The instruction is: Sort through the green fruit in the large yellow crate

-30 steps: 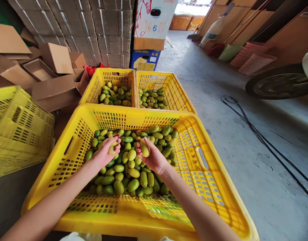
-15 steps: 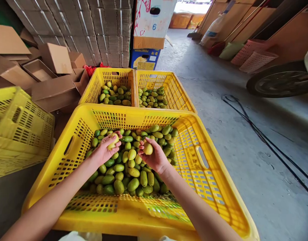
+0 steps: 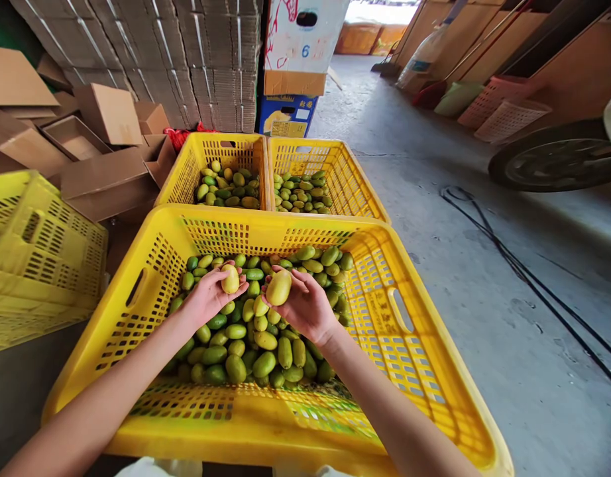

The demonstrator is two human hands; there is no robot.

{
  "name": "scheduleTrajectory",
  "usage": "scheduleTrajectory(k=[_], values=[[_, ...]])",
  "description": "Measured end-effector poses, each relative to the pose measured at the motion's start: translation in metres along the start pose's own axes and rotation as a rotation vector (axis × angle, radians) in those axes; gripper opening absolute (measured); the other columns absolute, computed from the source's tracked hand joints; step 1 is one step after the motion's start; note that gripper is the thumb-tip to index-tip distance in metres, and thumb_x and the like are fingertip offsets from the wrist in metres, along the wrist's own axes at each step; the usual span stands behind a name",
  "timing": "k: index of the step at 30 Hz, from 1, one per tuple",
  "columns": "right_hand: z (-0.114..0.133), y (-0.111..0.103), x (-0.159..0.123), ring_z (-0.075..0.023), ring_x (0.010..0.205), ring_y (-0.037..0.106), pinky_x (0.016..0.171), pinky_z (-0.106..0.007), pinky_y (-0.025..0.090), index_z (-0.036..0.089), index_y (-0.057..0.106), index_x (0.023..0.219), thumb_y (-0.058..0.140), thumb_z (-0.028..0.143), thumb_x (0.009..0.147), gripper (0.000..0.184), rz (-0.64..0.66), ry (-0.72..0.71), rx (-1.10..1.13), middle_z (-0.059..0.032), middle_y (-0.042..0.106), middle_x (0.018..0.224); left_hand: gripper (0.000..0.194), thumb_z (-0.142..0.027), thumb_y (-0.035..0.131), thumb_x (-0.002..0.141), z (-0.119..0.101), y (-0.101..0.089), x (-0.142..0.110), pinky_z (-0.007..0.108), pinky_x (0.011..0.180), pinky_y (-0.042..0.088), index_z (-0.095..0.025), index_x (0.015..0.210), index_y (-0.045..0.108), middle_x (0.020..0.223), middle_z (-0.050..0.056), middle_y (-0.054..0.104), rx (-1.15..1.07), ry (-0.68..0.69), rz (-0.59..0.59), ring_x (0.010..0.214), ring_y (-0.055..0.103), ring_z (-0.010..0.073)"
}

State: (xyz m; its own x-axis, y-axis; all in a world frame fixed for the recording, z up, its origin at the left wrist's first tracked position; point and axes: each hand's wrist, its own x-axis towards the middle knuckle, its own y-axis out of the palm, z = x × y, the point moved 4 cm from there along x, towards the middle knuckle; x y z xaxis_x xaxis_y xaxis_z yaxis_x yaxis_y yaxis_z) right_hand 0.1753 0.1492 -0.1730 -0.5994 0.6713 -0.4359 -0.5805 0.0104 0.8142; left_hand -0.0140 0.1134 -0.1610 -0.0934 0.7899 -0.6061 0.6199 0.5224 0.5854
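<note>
My left hand (image 3: 211, 291) is closed around a small oval pale-yellow fruit (image 3: 230, 279), held between thumb and fingers. My right hand (image 3: 308, 301) cradles a similar yellow oval fruit (image 3: 278, 287) against its curved fingers, with the fruit facing the left hand. The two fruits are a short gap apart. Both hands are over a large yellow plastic crate (image 3: 266, 440). Inside it lies a heap of oval fruits (image 3: 264, 364), mostly green with some yellowish ones, below and around my hands.
Behind the crate stand two more yellow crates, a left one (image 3: 179, 179) and a right one (image 3: 358, 179), with similar fruits inside. Another yellow crate (image 3: 52, 265) is at the left, near loose cardboard boxes (image 3: 107, 179). Black cable (image 3: 509, 258) and a wheel (image 3: 554, 156) are at the right.
My right hand has moved slightly left and turned, its fingers loosening so more of its fruit shows. The left hand's fruit has rotated more upright in the fingers.
</note>
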Motion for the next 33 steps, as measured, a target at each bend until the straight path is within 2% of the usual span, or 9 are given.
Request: scheduleTrajectory(k=[4,10,13,18,21,26,28,30,33], values=[[-0.005,0.0,0.002,-0.026,0.103,0.079,0.09,-0.038,0.067,0.021,0.07,0.109,0.095,0.023,0.073,0.045,0.08,-0.02,-0.085,-0.0047,0.079,0.099,0.017,-0.001,0.075,0.087,0.007,-0.005,0.003,0.023,0.072,0.065,-0.016,0.094,0.069,0.091,0.005,0.076,0.091,0.01,0.045,0.078,0.074,0.0139],[-0.007,-0.006,0.004,-0.0123,0.08,0.073,0.074,-0.022,0.065,0.021,0.074,0.101,0.106,0.029,0.064,0.05,-0.017,-0.044,-0.097,0.002,0.078,0.092,0.038,-0.02,0.1,0.072,0.011,-0.001,0.0,0.013,0.047,0.048,-0.016,0.088,0.066,0.077,-0.001,0.063,0.083,-0.014,0.206,0.064,0.063,0.0095],[-0.005,-0.007,0.004,-0.01,0.074,0.072,0.07,-0.019,0.065,0.019,0.073,0.096,0.107,0.023,0.061,0.049,-0.021,-0.036,-0.083,0.0028,0.076,0.085,0.037,-0.023,0.097,0.077,0.012,0.001,-0.002,0.01,0.041,0.037,-0.018,0.088,0.063,0.076,-0.003,0.058,0.075,-0.035,0.206,0.059,0.057,0.0066],[-0.003,-0.01,0.006,-0.0075,0.066,0.068,0.062,-0.016,0.063,0.02,0.069,0.094,0.102,0.016,0.07,0.041,-0.026,-0.049,-0.039,0.0046,0.073,0.079,0.026,-0.024,0.085,0.092,0.013,0.0,-0.002,0.009,0.035,0.025,-0.018,0.109,0.067,0.078,-0.002,0.061,0.119,-0.042,0.142,0.049,0.05,0.0047],[-0.001,-0.011,0.007,-0.0107,0.071,0.072,0.068,-0.02,0.066,0.021,0.069,0.1,0.095,0.02,0.078,0.034,-0.018,-0.062,-0.007,0.0023,0.075,0.083,0.012,-0.027,0.071,0.102,0.013,0.004,-0.002,0.011,0.035,0.03,-0.016,0.105,0.067,0.078,0.001,0.063,0.123,-0.028,0.149,0.051,0.056,0.0076],[0.0,-0.009,0.009,-0.0254,0.099,0.079,0.09,-0.041,0.07,0.021,0.07,0.103,0.09,0.026,0.076,0.035,0.05,-0.075,-0.01,-0.0055,0.08,0.102,0.018,-0.018,0.049,0.109,0.012,0.009,-0.006,0.025,0.057,0.061,-0.015,0.115,0.066,0.088,0.008,0.074,0.041,-0.053,0.068,0.073,0.077,0.02],[-0.001,-0.009,0.009,-0.0243,0.1,0.079,0.09,-0.039,0.069,0.021,0.07,0.103,0.094,0.026,0.075,0.038,0.036,-0.113,-0.053,-0.0048,0.08,0.103,0.024,-0.013,0.046,0.109,0.01,0.011,-0.007,0.028,0.064,0.066,-0.013,0.121,0.066,0.092,0.009,0.077,0.039,-0.022,0.043,0.075,0.079,0.0199],[-0.002,-0.008,0.009,-0.0193,0.092,0.078,0.084,-0.032,0.068,0.021,0.069,0.102,0.1,0.026,0.071,0.045,0.007,-0.138,-0.07,-0.0023,0.079,0.098,0.026,-0.015,0.044,0.111,0.007,0.011,-0.009,0.025,0.06,0.064,-0.012,0.121,0.068,0.086,0.007,0.076,0.05,0.009,0.005,0.064,0.075,0.016],[-0.005,-0.005,0.005,-0.0113,0.074,0.071,0.071,-0.022,0.063,0.022,0.066,0.098,0.106,0.022,0.062,0.054,0.007,-0.123,-0.057,0.0034,0.074,0.084,0.019,-0.021,0.056,0.109,0.005,0.009,-0.009,0.019,0.048,0.056,-0.012,0.102,0.07,0.071,0.001,0.067,0.053,0.022,-0.045,0.049,0.063,0.0098]])
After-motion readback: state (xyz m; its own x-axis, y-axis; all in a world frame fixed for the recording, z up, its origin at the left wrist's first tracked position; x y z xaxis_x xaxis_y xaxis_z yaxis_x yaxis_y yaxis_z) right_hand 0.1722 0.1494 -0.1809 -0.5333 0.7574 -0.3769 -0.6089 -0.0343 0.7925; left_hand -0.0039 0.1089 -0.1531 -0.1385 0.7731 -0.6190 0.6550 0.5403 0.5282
